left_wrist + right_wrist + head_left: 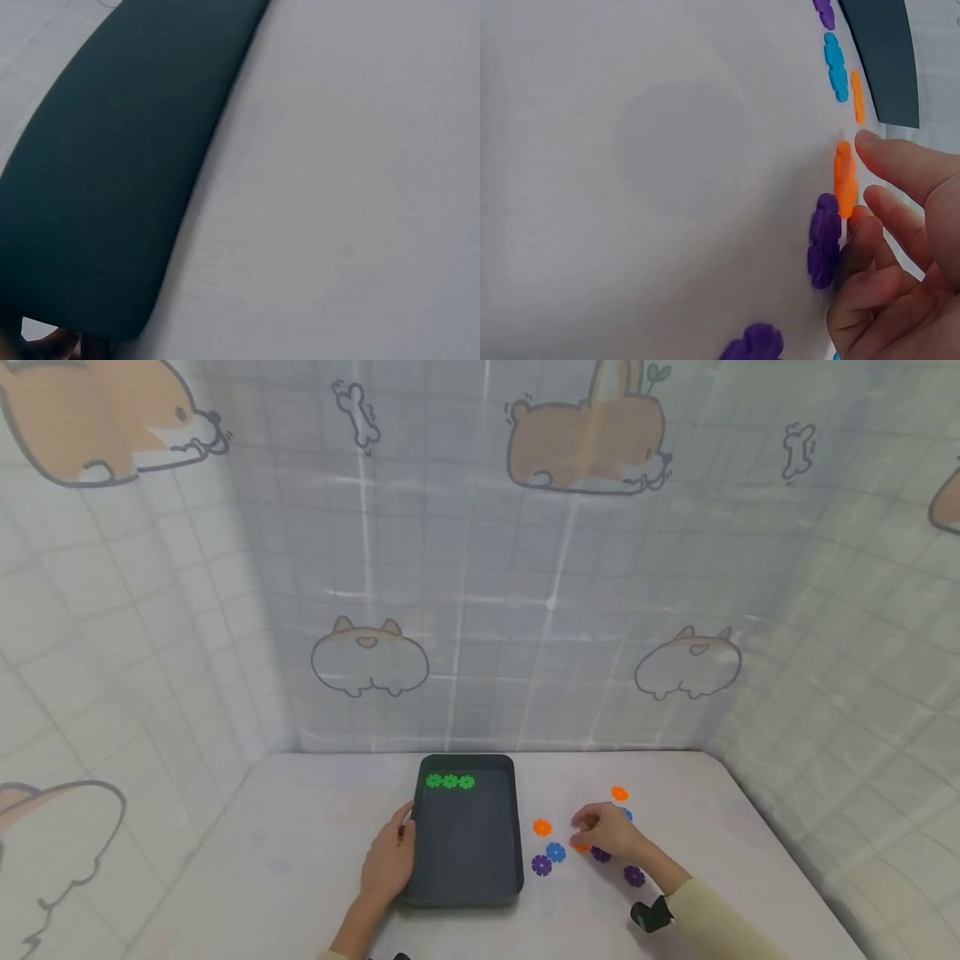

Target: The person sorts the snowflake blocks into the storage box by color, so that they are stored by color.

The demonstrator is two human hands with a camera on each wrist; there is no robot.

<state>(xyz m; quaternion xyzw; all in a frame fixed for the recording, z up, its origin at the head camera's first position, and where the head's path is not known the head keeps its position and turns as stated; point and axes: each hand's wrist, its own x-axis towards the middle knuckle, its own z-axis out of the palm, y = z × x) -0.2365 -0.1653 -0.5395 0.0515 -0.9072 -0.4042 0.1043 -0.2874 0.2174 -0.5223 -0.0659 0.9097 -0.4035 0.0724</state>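
A dark rectangular tray [468,852] lies on the table, with several green flower-shaped pieces [450,782] in a row inside its far end. My left hand [387,860] holds the tray's left edge, thumb and fingers at the rim; in the left wrist view, fingers [56,345] show small past the tray's wall. To the right of the tray, my right hand [609,831] is low over the scattered pieces. Its thumb and forefinger stand apart beside an orange flower-shaped piece [845,180]. A purple piece [824,241] lies close against that one, near the curled lower fingers.
Between tray and right hand lie another orange piece [542,827], a blue piece [555,852] and a purple piece [542,865]. Farther out are an orange piece [619,793] and a purple one [634,877]. Patterned curtains [480,568] surround the white table [300,860].
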